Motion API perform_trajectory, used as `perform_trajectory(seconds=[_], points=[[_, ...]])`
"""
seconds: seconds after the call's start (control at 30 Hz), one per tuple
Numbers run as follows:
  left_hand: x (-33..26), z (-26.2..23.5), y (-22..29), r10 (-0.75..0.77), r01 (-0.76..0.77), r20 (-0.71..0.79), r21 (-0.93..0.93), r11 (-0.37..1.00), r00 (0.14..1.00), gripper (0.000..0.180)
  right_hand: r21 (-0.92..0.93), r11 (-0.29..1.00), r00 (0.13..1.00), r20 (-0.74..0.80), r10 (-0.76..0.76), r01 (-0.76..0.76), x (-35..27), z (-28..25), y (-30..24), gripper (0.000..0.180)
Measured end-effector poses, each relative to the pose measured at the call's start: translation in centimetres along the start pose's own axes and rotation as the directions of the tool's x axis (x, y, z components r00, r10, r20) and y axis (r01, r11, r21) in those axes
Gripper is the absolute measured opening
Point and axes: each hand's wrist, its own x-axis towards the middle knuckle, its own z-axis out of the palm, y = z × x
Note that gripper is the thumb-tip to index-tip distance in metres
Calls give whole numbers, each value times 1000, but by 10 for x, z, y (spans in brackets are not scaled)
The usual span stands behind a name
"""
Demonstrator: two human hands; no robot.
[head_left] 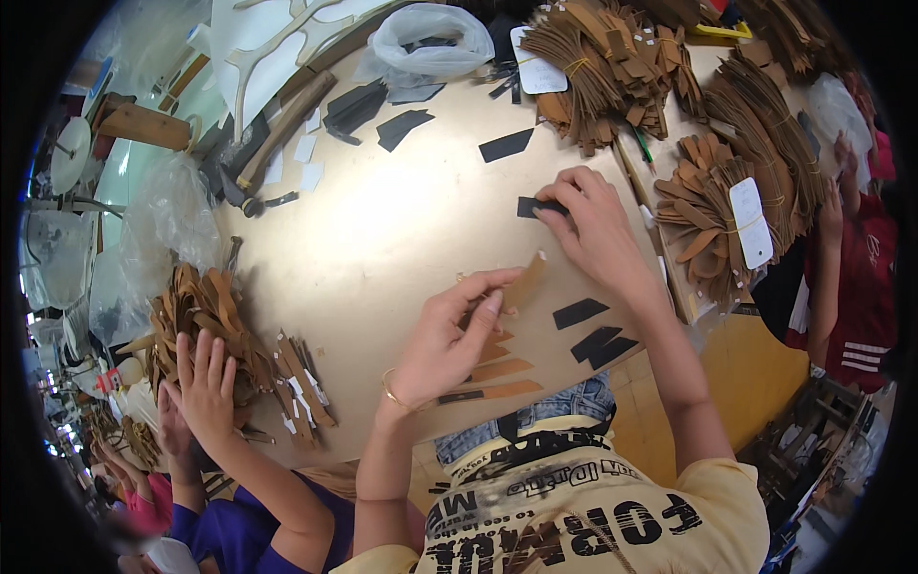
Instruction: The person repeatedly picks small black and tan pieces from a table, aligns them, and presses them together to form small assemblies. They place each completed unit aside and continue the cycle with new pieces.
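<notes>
My left hand (449, 340) pinches a brown leather strip (523, 285) between thumb and fingers, its pale tip pointing up and away. Below that hand, several brown strips (502, 370) lie fanned out near the table's front edge, partly covered by my fingers. Farther right, my right hand (598, 230) has its fingers closed on a small black piece (529, 207) at the tabletop. Toward me from it lie a black piece (579, 313) and a small overlapping group of black pieces (602, 347). Another slanted black piece (507, 144) rests beyond my right hand.
Banded bundles of brown strips (708, 206) crowd the right side. A hammer (287, 134), more black pieces (356, 110) and a plastic bag (421, 38) lie at the back. On the left, a co-worker's hand (206, 383) is by a heap of brown strips (191, 297).
</notes>
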Motion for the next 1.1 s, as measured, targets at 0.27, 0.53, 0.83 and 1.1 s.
perform_trajectory(seconds=[0.27, 0.53, 0.83, 1.1], points=[[21, 5, -1, 120, -136, 195, 70, 988, 973, 33, 756, 555, 918, 154, 366, -349, -42, -27, -13, 22], [42, -1, 5, 160, -156, 8, 289, 945, 987, 35, 769, 499, 901, 228, 369, -399, -49, -17, -20, 20], [59, -9, -7, -20, 44, -192, 123, 991, 981, 16, 575, 701, 880, 72, 470, -422, -33, -4, -24, 19], [68, -5, -9, -19, 78, -276, 203, 976, 961, 12, 519, 649, 811, 169, 559, -556, -26, -4, -20, 29]])
